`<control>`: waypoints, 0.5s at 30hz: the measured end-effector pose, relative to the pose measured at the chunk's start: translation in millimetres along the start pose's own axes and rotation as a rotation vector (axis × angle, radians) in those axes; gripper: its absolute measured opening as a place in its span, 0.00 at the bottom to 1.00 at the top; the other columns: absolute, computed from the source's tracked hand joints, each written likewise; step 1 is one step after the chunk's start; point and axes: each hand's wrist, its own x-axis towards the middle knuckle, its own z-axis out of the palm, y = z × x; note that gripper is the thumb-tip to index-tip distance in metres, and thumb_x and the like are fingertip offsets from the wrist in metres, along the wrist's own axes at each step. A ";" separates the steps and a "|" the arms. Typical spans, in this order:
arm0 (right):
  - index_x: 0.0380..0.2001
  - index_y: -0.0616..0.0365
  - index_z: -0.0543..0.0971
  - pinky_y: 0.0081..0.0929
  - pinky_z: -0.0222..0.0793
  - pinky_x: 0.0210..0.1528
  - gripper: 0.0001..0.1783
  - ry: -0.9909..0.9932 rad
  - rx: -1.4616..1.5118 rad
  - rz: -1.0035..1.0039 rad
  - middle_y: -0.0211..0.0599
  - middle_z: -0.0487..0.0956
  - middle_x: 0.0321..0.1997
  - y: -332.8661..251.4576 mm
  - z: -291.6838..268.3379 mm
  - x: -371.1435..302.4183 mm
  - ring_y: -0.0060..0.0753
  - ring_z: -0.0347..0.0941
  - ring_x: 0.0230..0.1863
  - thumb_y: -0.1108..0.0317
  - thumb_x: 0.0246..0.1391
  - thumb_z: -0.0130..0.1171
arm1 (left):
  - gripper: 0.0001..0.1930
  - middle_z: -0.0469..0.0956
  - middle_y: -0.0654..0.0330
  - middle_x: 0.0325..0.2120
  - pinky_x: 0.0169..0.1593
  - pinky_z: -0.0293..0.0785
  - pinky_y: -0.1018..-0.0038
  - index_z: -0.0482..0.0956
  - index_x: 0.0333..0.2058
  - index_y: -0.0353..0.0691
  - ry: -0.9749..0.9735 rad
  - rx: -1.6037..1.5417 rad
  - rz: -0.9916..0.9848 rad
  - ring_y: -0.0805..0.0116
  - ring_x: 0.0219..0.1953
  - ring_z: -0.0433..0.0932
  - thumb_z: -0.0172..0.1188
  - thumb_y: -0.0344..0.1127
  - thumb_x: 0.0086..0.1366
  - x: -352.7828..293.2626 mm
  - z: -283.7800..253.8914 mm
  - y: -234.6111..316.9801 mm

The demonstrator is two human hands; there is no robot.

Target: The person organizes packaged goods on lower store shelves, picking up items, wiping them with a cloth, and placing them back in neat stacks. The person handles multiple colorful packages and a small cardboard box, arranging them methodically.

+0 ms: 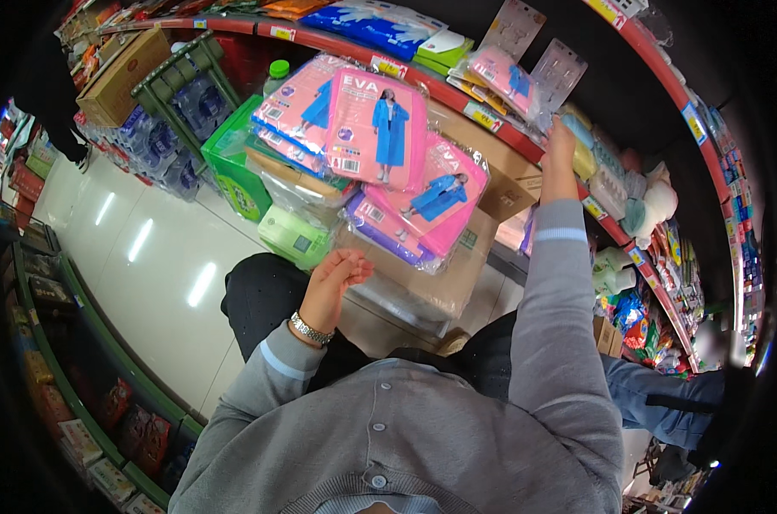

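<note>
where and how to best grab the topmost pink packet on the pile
Probably pinch the near edge of the topmost pink packet, coming from your own side with the left hand: the packet looks flat, nothing covers that edge, and this hand is nearer.

Here, raincoat packets (427,206) are piled on the carton (444,287). Bottle packs (153,147) are stacked to the carton's left; to its right, a shelf (615,230) is stocked.
</note>
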 end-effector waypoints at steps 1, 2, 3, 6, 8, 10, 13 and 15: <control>0.38 0.58 0.76 0.23 0.66 0.30 0.13 -0.010 0.003 -0.096 0.30 0.75 0.31 9.9 3.8 -25.7 0.26 0.69 0.29 0.61 0.56 0.59 | 0.11 0.79 0.58 0.38 0.47 0.70 0.75 0.74 0.44 0.35 0.010 0.000 0.000 0.71 0.40 0.77 0.52 0.34 0.67 -1.9 -0.8 1.5; 0.39 0.59 0.76 0.22 0.65 0.29 0.12 -0.019 0.006 -0.199 0.29 0.75 0.31 14.6 5.9 -54.5 0.24 0.70 0.29 0.63 0.57 0.57 | 0.10 0.79 0.58 0.38 0.47 0.70 0.75 0.74 0.44 0.35 0.014 -0.003 0.003 0.72 0.40 0.76 0.52 0.34 0.67 -2.7 -1.4 2.5; 0.40 0.59 0.76 0.21 0.65 0.31 0.12 -0.130 0.022 -0.159 0.29 0.75 0.33 17.4 2.1 -82.8 0.23 0.70 0.31 0.64 0.57 0.56 | 0.10 0.79 0.58 0.37 0.47 0.70 0.76 0.74 0.44 0.35 0.030 0.011 0.007 0.72 0.40 0.76 0.52 0.34 0.68 -2.6 -1.5 2.3; 0.43 0.57 0.75 0.23 0.69 0.38 0.13 -0.296 -0.036 0.049 0.27 0.75 0.35 37.7 -25.0 -160.7 0.23 0.71 0.36 0.70 0.53 0.58 | 0.10 0.79 0.60 0.36 0.46 0.70 0.77 0.73 0.44 0.36 0.056 0.062 0.035 0.74 0.39 0.76 0.53 0.34 0.68 -2.3 -0.1 -2.3; 0.50 0.59 0.71 0.23 0.69 0.40 0.20 -0.422 -0.138 0.124 0.27 0.74 0.37 58.2 -37.2 -202.1 0.23 0.71 0.38 0.68 0.53 0.58 | 0.10 0.78 0.62 0.36 0.46 0.69 0.78 0.73 0.44 0.36 0.072 0.111 0.114 0.75 0.39 0.75 0.55 0.33 0.67 4.3 -3.4 -4.6; 0.56 0.64 0.64 0.24 0.69 0.42 0.27 -0.449 -0.085 0.277 0.32 0.74 0.43 79.4 -46.2 -225.9 0.24 0.71 0.40 0.67 0.55 0.59 | 0.10 0.76 0.63 0.37 0.47 0.69 0.78 0.72 0.45 0.36 0.129 0.156 0.250 0.76 0.40 0.74 0.56 0.31 0.66 9.8 14.2 7.6; 0.52 0.64 0.69 0.22 0.69 0.37 0.22 -0.404 0.057 0.340 0.30 0.77 0.34 70.3 -34.2 -256.7 0.22 0.71 0.34 0.69 0.55 0.60 | 0.15 0.74 0.65 0.39 0.48 0.68 0.79 0.70 0.46 0.35 0.249 0.122 0.370 0.77 0.43 0.72 0.60 0.29 0.63 26.2 30.2 29.5; 0.48 0.62 0.71 0.20 0.68 0.36 0.19 -0.432 0.143 0.353 0.29 0.77 0.33 74.3 -31.2 -255.9 0.21 0.71 0.32 0.71 0.53 0.61 | 0.16 0.74 0.65 0.39 0.48 0.68 0.79 0.69 0.47 0.35 0.336 0.030 0.413 0.77 0.44 0.71 0.62 0.30 0.62 40.6 39.7 46.4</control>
